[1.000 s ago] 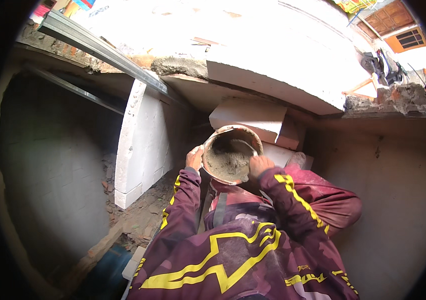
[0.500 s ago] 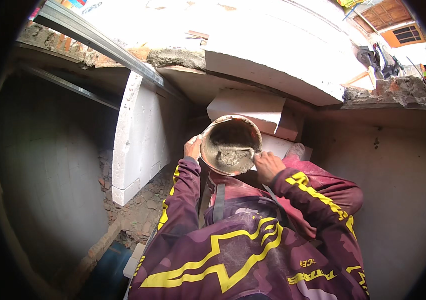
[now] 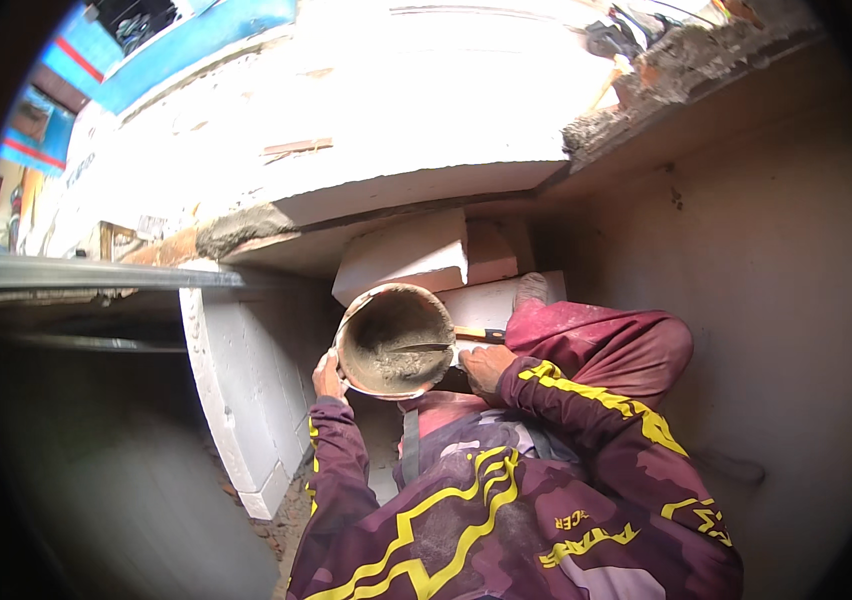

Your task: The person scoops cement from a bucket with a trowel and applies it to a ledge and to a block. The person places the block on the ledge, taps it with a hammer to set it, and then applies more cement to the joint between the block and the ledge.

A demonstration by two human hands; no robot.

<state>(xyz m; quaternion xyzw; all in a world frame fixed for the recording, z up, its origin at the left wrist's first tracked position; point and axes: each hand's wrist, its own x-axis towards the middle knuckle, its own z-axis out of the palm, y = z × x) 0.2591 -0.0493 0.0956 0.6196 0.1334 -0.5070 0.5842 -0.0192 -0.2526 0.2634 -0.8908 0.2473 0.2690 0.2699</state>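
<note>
A round mortar bucket [image 3: 378, 318] with a crusted inside tilts toward me above my lap. Grey mortar [image 3: 384, 368] lies in its lower part. My left hand [image 3: 328, 378] is closed on the bucket's left side, with the fingers at the rim. At the opposite rim my right hand [image 3: 487, 367] is closed around a trowel, its handle mostly hidden by the fingers. The thin trowel [image 3: 424, 347] reaches over the rim into the bucket and shows nearly edge-on. Just beyond my right hand is a tool with an orange and black handle [image 3: 483, 333].
White blocks [image 3: 401, 257] are stacked beyond the bucket, under a sunlit ledge [image 3: 426, 187]. A white block wall [image 3: 246, 390] stands at the left, with a metal channel [image 3: 96, 273] across its top. Rough broken masonry [image 3: 686, 75] edges the upper right.
The view has swung, so the surroundings sit differently. The trowel in the bucket now shows as a thin edge, and the orange and black handle has come into sight. Both hands keep their hold.
</note>
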